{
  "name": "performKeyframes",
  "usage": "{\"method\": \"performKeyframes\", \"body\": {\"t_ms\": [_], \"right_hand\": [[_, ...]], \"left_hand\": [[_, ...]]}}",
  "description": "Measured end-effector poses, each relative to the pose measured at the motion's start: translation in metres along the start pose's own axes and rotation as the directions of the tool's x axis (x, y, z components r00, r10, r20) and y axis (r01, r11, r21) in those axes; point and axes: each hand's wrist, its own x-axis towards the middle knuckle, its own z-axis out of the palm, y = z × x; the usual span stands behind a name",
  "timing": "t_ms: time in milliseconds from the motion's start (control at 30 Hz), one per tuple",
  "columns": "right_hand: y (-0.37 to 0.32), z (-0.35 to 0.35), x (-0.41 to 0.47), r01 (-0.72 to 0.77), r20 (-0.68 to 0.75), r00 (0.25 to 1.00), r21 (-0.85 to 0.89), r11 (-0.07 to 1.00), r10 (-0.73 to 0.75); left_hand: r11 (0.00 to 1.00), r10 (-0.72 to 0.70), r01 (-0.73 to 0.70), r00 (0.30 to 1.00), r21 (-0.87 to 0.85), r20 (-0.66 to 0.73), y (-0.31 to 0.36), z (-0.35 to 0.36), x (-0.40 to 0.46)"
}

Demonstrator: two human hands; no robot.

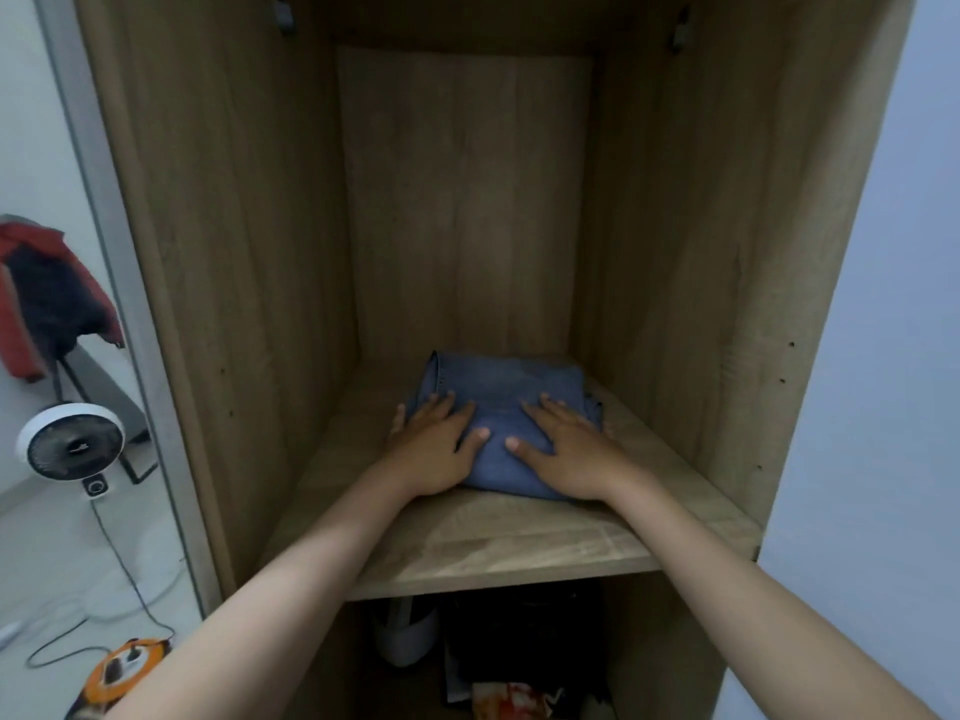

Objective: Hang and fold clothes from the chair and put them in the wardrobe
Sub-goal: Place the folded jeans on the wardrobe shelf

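Observation:
A folded pair of blue jeans (506, 387) lies on the wooden shelf (498, 553) inside the open wardrobe (234, 252). My left hand (434, 449) rests flat on the left part of the jeans, fingers spread. My right hand (566, 452) lies flat on the right part, fingers spread too. Neither hand grips the fabric. At the far left, red and dark clothes (47, 293) hang over a chair.
Below the shelf sit dark items, a white container (405, 639) and colourful packaging (514, 698). On the floor at the left stand a small white fan (70, 444), its cable and an orange power strip (127, 667). A pale wall (872, 356) flanks the wardrobe's right side.

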Motion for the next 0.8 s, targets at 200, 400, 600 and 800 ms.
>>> {"method": "performKeyframes", "body": {"t_ms": [200, 400, 600, 800], "right_hand": [[0.012, -0.004, 0.014, 0.070, 0.021, 0.997, 0.015, 0.997, -0.071], [0.020, -0.006, 0.043, 0.101, -0.043, 0.994, 0.023, 0.995, -0.100], [0.032, 0.002, 0.066, 0.113, -0.341, 0.935, 0.017, 0.993, -0.100], [0.023, 0.001, 0.048, 0.141, -0.472, 0.858, -0.162, 0.977, -0.202]], "left_hand": [[0.999, 0.034, -0.033, 0.998, -0.014, 0.047, -0.004, -0.007, -0.004], [0.999, 0.010, -0.010, 1.000, -0.047, -0.010, -0.008, -0.001, 0.017], [0.980, 0.023, -0.025, 1.000, -0.198, -0.010, -0.017, -0.003, 0.031], [0.966, -0.045, -0.044, 0.943, -0.256, -0.329, -0.020, 0.003, 0.023]]}}
